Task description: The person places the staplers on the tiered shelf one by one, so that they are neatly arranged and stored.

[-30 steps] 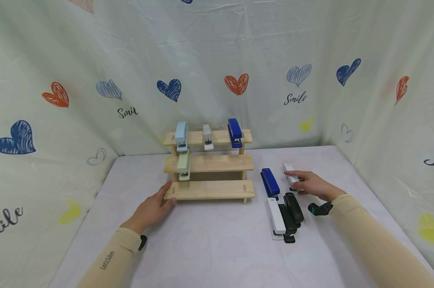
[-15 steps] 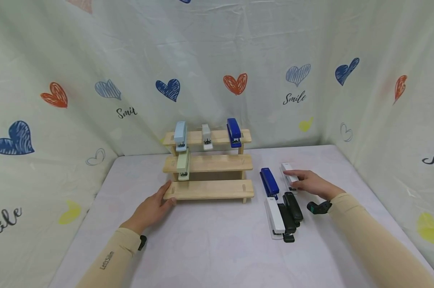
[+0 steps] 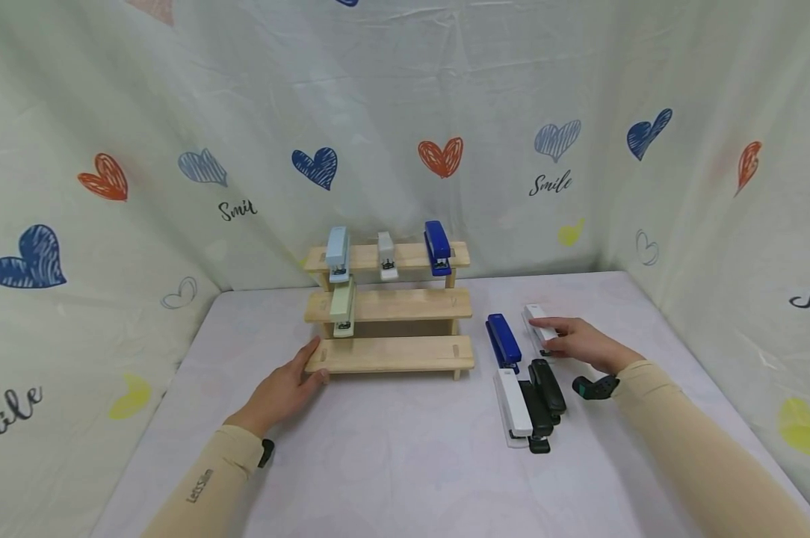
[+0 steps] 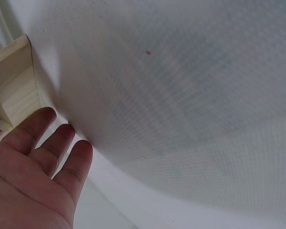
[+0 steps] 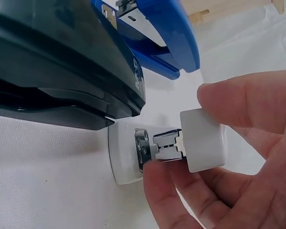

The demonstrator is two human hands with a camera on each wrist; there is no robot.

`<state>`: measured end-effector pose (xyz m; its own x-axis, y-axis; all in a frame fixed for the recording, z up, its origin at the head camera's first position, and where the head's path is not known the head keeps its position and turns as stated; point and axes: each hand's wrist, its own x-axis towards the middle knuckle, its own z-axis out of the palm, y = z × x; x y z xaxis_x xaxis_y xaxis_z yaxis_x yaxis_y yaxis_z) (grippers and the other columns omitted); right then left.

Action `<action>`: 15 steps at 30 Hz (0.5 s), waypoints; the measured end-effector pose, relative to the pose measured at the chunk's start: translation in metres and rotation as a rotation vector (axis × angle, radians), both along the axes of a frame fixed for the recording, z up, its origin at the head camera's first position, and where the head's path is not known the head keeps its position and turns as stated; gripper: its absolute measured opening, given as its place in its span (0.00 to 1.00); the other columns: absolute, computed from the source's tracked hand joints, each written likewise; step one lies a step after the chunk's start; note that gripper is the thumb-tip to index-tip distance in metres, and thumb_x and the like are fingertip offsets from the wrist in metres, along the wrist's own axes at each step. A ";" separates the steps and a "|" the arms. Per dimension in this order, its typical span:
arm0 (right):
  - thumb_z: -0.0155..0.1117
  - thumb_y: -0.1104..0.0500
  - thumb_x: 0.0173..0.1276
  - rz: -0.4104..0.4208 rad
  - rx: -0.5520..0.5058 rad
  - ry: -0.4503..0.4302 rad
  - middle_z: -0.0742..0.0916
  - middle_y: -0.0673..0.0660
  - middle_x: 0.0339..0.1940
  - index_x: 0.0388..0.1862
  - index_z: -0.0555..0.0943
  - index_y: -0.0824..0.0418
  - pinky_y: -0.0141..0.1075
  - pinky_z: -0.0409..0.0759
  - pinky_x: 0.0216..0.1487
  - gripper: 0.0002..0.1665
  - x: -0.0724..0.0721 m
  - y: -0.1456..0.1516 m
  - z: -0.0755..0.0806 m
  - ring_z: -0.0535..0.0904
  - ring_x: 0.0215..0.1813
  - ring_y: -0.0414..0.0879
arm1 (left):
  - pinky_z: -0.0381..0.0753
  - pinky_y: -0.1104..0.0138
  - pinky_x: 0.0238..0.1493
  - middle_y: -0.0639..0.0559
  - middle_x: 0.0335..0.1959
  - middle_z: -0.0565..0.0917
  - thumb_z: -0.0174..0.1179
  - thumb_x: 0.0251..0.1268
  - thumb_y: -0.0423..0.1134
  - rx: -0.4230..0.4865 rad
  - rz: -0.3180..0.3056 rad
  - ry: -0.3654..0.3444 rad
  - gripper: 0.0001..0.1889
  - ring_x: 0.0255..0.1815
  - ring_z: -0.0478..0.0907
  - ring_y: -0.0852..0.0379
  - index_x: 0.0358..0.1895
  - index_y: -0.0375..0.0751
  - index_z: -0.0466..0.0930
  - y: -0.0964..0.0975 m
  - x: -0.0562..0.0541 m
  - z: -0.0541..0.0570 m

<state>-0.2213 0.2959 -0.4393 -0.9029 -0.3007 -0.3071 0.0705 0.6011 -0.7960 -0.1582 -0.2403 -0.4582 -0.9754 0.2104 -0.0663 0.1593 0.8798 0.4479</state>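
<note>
My left hand (image 3: pixel 280 392) rests at the left end of a three-tier wooden stand (image 3: pixel 391 356), thumb and index finger touching its lowest step. In the left wrist view, the other fingers (image 4: pixel 66 157) lie nearly straight beside the wood. With thumb and fingers on opposite sides, my right hand (image 3: pixel 583 345) pinches a white stapler (image 5: pixel 205 140) that lies on the table at the right. Its metal nose and white base show in the right wrist view; in the head view, the fingers hide part of it.
Left of the right hand lie a blue stapler (image 3: pixel 503 340), another white stapler (image 3: pixel 515 403) and two black staplers (image 3: pixel 548 388). On the stand are light blue (image 3: pixel 338 246), grey (image 3: pixel 387 250), dark blue (image 3: pixel 437 243) and pale green (image 3: pixel 343 305) staplers. A printed curtain (image 3: pixel 391 97) encloses the table.
</note>
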 end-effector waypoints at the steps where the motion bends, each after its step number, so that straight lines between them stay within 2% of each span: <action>1: 0.59 0.64 0.72 -0.002 -0.004 0.001 0.57 0.75 0.77 0.76 0.66 0.64 0.50 0.78 0.60 0.33 0.000 0.000 0.000 0.71 0.59 0.58 | 0.71 0.40 0.60 0.25 0.66 0.69 0.46 0.78 0.59 0.000 0.001 0.000 0.38 0.63 0.71 0.29 0.81 0.42 0.48 0.000 0.000 0.000; 9: 0.58 0.66 0.71 -0.038 -0.058 -0.007 0.66 0.72 0.68 0.76 0.65 0.65 0.50 0.78 0.59 0.34 0.002 -0.001 -0.001 0.73 0.53 0.56 | 0.71 0.40 0.60 0.25 0.67 0.69 0.45 0.78 0.60 0.000 -0.002 0.004 0.39 0.64 0.71 0.29 0.81 0.41 0.48 -0.001 0.000 0.000; 15: 0.58 0.66 0.72 -0.055 -0.066 -0.009 0.64 0.74 0.70 0.76 0.65 0.66 0.48 0.79 0.58 0.34 0.002 -0.002 -0.001 0.72 0.54 0.56 | 0.71 0.40 0.61 0.26 0.67 0.69 0.46 0.78 0.59 -0.003 0.003 0.000 0.39 0.64 0.71 0.29 0.80 0.41 0.48 -0.001 0.000 0.000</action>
<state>-0.2190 0.2940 -0.4407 -0.9158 -0.2710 -0.2963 0.1091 0.5423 -0.8331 -0.1584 -0.2413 -0.4581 -0.9760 0.2072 -0.0673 0.1564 0.8815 0.4456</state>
